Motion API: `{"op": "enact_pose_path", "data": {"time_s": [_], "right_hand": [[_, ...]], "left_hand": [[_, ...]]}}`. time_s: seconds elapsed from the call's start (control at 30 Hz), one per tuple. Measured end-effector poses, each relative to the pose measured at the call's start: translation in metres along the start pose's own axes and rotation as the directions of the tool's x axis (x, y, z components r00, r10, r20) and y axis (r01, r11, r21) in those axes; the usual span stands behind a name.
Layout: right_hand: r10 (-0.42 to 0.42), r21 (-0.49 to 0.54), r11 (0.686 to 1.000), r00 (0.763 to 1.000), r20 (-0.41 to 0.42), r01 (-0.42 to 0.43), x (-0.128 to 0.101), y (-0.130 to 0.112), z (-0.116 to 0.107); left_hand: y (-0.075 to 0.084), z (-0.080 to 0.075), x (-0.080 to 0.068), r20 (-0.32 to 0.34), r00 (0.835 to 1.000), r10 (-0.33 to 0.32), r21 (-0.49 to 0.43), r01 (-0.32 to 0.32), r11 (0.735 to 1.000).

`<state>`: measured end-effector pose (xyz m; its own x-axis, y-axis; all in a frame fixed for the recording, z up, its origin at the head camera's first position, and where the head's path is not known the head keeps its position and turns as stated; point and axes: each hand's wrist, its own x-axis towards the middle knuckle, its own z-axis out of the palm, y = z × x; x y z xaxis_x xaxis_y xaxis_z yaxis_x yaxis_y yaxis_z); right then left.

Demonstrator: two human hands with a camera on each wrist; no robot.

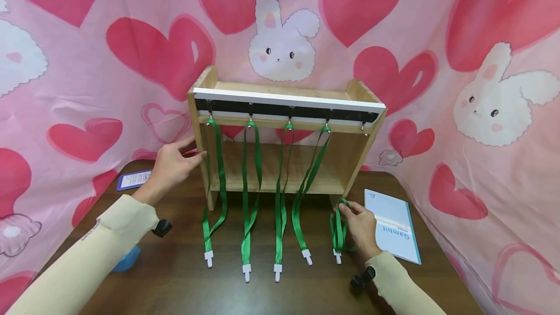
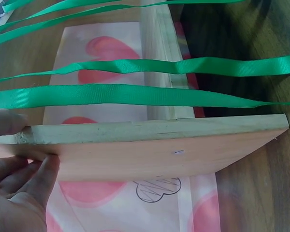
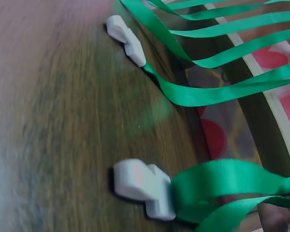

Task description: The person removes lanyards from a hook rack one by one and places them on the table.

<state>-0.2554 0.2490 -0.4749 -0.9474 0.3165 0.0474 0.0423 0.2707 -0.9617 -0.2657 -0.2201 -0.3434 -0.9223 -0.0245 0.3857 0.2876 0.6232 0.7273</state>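
A small wooden shelf [image 1: 319, 187] stands on the table with a white and black hook strip [image 1: 267, 107] along its top front. Several green lanyards [image 1: 220, 174] hang from the hooks, white clips [image 1: 247, 271] at their lower ends. The rightmost hook [image 1: 364, 126] carries no lanyard. My left hand [image 1: 172, 164] grips the shelf's left side panel [image 2: 150, 154], thumb at the front edge and fingers on the outer face. Below the shelf's right end, my right hand [image 1: 360, 227] pinches another green lanyard [image 3: 217, 176], looped, its white clip [image 3: 145, 186] hanging low near the tabletop.
A white and blue booklet [image 1: 389, 227] marked "Gambit" lies right of my right hand. A blue-framed card holder [image 1: 134, 179] is on the table at the left. A blue object [image 1: 127, 260] is partly hidden by my left sleeve. Pink heart-printed cloth [image 1: 236, 62] surrounds the table.
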Motion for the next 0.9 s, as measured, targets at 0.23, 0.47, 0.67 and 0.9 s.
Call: {"op": "enact_pose_path", "data": {"time_s": [0.23, 0.47, 0.67, 0.9], "right_hand": [[-0.133, -0.157, 0.979, 0.991, 0.002, 0.132, -0.001, 0.002, -0.002], [-0.159, -0.080, 0.984, 0.987, 0.014, 0.160, -0.001, -0.005, -0.004], [-0.201, -0.040, 0.979, 0.979, -0.017, 0.200, 0.000, -0.019, -0.009], [-0.286, 0.033, 0.957, 0.958, -0.018, 0.287, -0.002, -0.044, -0.015]], "left_hand": [[-0.002, 0.000, 0.001, -0.015, 1.000, -0.001, -0.006, 0.001, 1.000], [-0.003, 0.002, 0.002, -0.027, 1.000, -0.004, -0.009, 0.004, 1.000], [-0.002, 0.003, 0.002, -0.031, 0.999, -0.012, -0.014, 0.011, 1.000], [-0.001, 0.002, 0.001, -0.030, 0.999, -0.028, -0.005, 0.028, 1.000]]}}
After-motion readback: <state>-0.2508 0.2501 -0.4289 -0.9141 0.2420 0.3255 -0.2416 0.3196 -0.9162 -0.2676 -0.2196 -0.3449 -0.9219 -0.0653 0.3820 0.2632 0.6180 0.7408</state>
